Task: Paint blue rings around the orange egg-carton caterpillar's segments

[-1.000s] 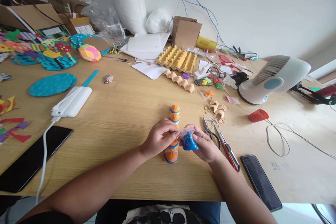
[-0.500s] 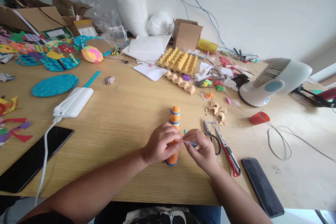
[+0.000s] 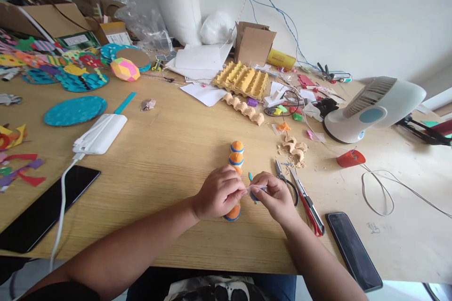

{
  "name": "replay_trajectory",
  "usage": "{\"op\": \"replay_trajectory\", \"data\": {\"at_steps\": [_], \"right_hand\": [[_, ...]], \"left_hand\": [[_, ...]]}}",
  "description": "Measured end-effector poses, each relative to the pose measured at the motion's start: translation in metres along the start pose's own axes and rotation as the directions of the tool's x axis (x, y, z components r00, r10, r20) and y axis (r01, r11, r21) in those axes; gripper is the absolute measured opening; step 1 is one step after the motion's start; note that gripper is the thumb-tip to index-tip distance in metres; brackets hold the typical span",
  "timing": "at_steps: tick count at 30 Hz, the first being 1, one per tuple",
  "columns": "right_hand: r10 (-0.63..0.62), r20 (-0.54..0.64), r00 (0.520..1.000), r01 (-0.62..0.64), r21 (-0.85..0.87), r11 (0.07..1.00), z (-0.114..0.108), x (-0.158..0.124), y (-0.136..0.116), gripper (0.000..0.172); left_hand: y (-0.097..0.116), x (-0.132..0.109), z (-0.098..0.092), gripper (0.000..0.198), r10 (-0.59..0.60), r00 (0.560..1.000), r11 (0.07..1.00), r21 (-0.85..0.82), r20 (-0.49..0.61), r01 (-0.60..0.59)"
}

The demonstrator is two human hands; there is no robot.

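Both hands meet over an orange strip of egg-carton bumps with blue edging point(image 3: 236, 158), which lies upright in the view on the table. My left hand point(image 3: 221, 191) pinches one end of a thin, clear wrapper, partly covering the strip's middle. My right hand point(image 3: 274, 196) grips the other end of the wrapper point(image 3: 258, 189), with something dark blue showing in it between thumb and fingers. A small blue strip point(image 3: 250, 177) lies just above my right hand. Black-handled scissors point(image 3: 283, 174) and a red utility knife point(image 3: 308, 203) lie right of that hand.
A phone point(image 3: 353, 249) is at the front right, a white fan point(image 3: 370, 108) behind it. On the left are a white power bank point(image 3: 102, 135), a black tablet-like device point(image 3: 45, 207) and blue discs point(image 3: 75, 111). Yellow egg carton point(image 3: 242, 79) and paper scraps lie at the back.
My hands have drawn slightly apart, my right hand shifting right, and more of the wrapper and the dark blue piece shows. The whole view has shifted slightly.
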State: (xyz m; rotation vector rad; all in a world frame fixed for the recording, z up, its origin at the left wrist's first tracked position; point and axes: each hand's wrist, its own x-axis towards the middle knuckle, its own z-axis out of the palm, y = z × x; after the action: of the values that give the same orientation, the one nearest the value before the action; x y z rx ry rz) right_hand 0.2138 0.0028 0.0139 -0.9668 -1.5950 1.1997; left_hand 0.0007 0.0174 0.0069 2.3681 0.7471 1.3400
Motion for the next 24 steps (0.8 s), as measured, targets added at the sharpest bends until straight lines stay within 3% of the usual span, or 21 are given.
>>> {"op": "replay_trajectory", "data": {"at_steps": [5,24], "right_hand": [[0.06,0.015,0.998,-0.062,0.108,0.992,-0.003,0.002,0.001,0.021],[0.038,0.012,0.999,-0.037,-0.083,0.996,-0.015,0.003,-0.003,0.03]], "left_hand": [[0.001,0.0,0.0,0.018,-0.035,0.999,0.999,-0.005,0.008,0.035],[0.0,0.001,-0.002,0.014,-0.013,1.0,1.0,-0.027,-0.008,0.013]]}}
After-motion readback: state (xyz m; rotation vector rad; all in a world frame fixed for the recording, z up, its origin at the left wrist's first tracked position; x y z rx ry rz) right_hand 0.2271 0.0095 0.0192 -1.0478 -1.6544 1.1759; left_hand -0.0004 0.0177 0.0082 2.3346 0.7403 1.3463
